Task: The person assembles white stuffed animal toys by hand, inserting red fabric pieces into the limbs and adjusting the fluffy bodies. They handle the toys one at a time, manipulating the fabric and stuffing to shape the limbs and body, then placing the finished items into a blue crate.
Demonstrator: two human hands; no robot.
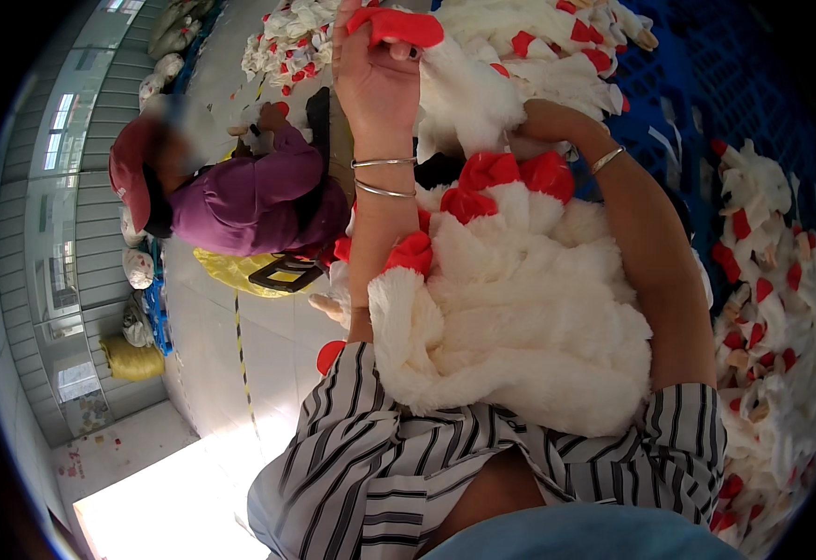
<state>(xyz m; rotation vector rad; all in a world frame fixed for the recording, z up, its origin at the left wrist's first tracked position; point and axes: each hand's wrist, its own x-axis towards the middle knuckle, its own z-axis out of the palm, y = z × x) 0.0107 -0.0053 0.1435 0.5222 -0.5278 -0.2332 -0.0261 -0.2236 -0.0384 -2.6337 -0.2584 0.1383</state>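
Note:
Raised at the top centre, my left hand (370,79) is closed on the red end of a limp white plush toy skin (468,93). That piece hangs down to the right of the hand. My right hand (548,126) reaches to its lower right side; the fur hides its fingers, so I cannot see whether they grip it. Across my lap and against my striped shirt lies a thick heap of white plush skins (529,299) with red ends (492,177). Both forearms pass on either side of this heap.
To the left, a person in purple (249,201) with a red cap sits working by a yellow sack (240,271). Plush skins are piled on the floor (286,42), on blue plastic pallets (734,84) and at the right (772,373). Bundled sacks (137,359) line the left wall.

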